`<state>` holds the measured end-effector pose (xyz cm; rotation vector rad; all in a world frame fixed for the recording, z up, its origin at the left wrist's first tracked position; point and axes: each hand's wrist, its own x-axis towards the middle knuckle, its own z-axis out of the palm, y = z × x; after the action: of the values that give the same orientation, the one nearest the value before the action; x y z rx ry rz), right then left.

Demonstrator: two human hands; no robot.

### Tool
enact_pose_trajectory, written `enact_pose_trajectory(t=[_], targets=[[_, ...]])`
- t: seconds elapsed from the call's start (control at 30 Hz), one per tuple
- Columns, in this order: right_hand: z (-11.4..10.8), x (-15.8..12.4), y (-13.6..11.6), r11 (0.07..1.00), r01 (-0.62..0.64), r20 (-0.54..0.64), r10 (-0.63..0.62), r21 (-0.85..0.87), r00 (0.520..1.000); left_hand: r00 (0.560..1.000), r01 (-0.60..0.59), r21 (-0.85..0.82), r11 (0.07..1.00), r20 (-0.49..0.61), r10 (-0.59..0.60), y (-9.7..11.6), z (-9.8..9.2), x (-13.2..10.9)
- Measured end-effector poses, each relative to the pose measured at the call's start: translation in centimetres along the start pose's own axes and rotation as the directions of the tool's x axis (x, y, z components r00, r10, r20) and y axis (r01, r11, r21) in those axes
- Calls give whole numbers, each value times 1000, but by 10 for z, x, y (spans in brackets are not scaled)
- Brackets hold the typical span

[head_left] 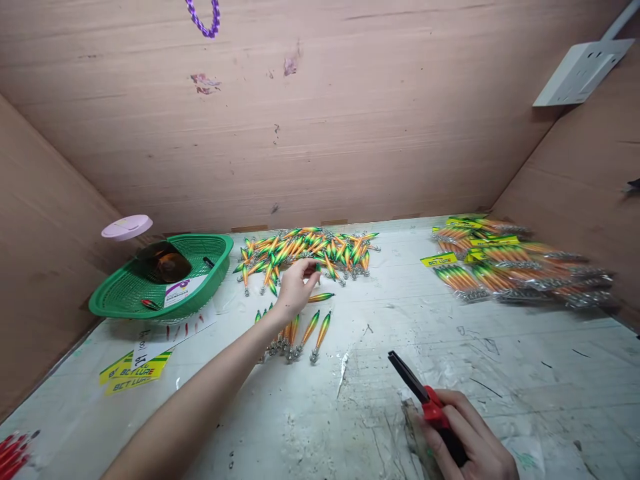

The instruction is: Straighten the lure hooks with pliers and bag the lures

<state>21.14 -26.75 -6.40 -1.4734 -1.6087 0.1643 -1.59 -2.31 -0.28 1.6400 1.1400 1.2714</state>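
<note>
My left hand reaches forward to the near edge of a pile of orange-and-green fishing lures and pinches one lure between its fingertips. A short row of the same lures lies on the table just below that hand, partly hidden by my wrist. My right hand rests near the front edge, closed around red-handled pliers whose dark jaws point up and to the left.
A green plastic basket with a dark tape roll and a card stands at the left, a pink lid behind it. Yellow "BCT LURE" labels lie in front. Bagged lures are stacked at the right. Wooden walls enclose the table; a white power strip hangs upper right.
</note>
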Motion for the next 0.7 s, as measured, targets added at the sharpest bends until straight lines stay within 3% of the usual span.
enact_pose_trajectory(t=[0.1,0.2,0.3,0.5,0.7], targets=[[-4,1,1,1000,17,29,-17,11,999,994,22,-103,994,-100,-32,3,-5,3],[-11,10,-5,992,-119,11,119,37,993,988,76,-253,965,-115,-108,18,-11,-4],[-20,30,-18,978,-202,65,198,55,978,982,154,-379,913,-40,-182,45,-16,-22],[-28,61,-58,977,-90,216,47,193,975,904,420,-653,630,238,-355,90,-20,-67],[-20,56,-80,937,-171,246,95,305,965,888,459,-656,599,329,-321,100,-24,-84]])
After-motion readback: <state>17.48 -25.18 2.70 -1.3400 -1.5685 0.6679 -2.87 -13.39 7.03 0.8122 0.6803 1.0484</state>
